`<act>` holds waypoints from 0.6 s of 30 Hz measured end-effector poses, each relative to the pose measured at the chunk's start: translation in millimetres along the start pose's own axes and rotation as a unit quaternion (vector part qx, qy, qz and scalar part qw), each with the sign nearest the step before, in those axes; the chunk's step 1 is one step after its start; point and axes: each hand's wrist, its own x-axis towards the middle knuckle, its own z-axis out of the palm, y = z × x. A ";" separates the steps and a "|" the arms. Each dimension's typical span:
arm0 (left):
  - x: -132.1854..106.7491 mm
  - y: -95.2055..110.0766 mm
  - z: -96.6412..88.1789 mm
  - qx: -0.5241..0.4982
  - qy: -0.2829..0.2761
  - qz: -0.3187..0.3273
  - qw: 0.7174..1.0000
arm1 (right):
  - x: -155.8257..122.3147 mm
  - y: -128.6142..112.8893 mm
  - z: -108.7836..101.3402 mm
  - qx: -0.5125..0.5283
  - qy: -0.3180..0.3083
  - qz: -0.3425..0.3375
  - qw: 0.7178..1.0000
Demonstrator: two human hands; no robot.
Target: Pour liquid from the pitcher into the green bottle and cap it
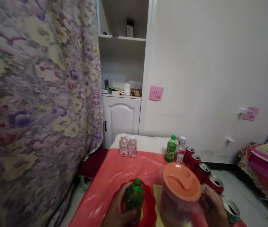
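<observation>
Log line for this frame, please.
left hand: grips open green plastic bottle | right hand: holds handle of clear pitcher with orange lid | red cans beside

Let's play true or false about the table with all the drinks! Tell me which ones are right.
1. The left hand holds a green bottle with no cap on. True.
2. The pitcher has a blue lid. False: its lid is orange.
3. The right hand is at the pitcher's side. True.
4. The red cans are stacked in a tower. False: they stand in a row along the table's right edge.
5. Two small pinkish bottles stand side by side at the far end of the table. True.
</observation>
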 end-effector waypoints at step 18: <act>10.0 -15.3 -10.7 0.069 0.014 0.014 0.997 | -2.6 -6.6 -28.3 -0.059 -0.139 0.069 0.986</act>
